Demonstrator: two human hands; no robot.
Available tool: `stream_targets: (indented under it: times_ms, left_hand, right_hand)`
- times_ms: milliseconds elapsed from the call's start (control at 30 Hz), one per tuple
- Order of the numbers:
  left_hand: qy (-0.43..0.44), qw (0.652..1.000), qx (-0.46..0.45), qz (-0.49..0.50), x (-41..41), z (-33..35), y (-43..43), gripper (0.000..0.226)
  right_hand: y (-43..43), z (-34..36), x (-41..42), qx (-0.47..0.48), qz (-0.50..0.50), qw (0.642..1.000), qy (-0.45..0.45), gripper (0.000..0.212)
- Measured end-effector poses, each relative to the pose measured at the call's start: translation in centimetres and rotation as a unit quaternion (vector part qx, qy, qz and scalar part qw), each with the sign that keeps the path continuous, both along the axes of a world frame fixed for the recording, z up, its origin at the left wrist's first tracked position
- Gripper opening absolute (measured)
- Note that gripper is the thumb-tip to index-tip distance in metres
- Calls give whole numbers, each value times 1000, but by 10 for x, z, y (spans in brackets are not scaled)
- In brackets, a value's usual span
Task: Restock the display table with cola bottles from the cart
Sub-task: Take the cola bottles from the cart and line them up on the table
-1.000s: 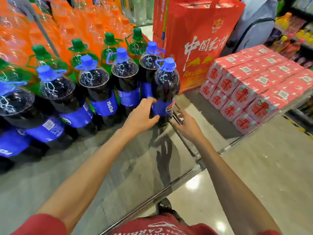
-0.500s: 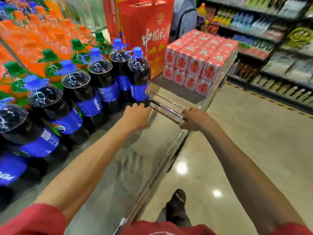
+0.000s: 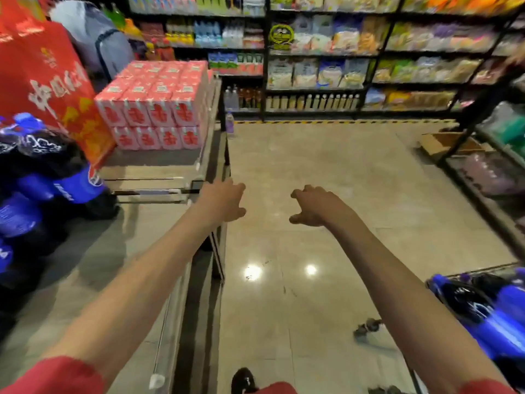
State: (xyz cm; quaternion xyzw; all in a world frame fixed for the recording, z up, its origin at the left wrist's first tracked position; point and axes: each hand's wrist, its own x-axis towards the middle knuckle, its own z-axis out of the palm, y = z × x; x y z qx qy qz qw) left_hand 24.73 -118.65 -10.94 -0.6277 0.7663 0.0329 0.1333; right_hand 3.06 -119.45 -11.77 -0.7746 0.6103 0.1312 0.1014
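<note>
Dark cola bottles (image 3: 56,180) with blue caps and blue labels stand on the grey display table (image 3: 93,251) at the left edge. More cola bottles (image 3: 483,311) lie in the cart (image 3: 480,270) at the lower right. My left hand (image 3: 224,200) hangs over the table's right edge, fingers loosely curled, holding nothing. My right hand (image 3: 315,206) is out over the floor, fingers loosely curled and empty. Both hands are apart from every bottle.
Pink-red cartons (image 3: 159,106) are stacked at the table's far end beside a red bag (image 3: 45,75). Stocked shelves (image 3: 341,61) run along the back and right. A cardboard box (image 3: 449,143) lies on the tiled floor (image 3: 326,166). My shoe (image 3: 244,379) shows below.
The view has swung right, away from the table toward the aisle and cart. My left hand left the bottle; my right hand let go of the table's edge rail. Both now hang free.
</note>
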Motion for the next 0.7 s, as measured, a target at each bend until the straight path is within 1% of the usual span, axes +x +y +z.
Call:
stream_targets:
  times_ms: [100, 200, 367, 533, 700]
  left_hand:
    - [-22, 998, 6, -61, -72, 2, 9, 56]
    - [-21, 993, 1, -120, -145, -2, 30, 58]
    - [-11, 978, 9, -209, -265, -10, 93, 60]
    - [-11, 960, 18, -278, -366, -22, 162, 61]
    - [15, 943, 23, -330, -441, -22, 217, 58]
  right_hand:
    - [41, 1, -73, 2, -78, 997, 0, 67]
    - [91, 0, -143, 6, -143, 990, 2, 68]
    - [191, -5, -248, 19, -234, 972, 5, 69]
    - [291, -9, -334, 30, -298, 954, 3, 69]
    - [371, -12, -400, 41, -353, 935, 10, 72]
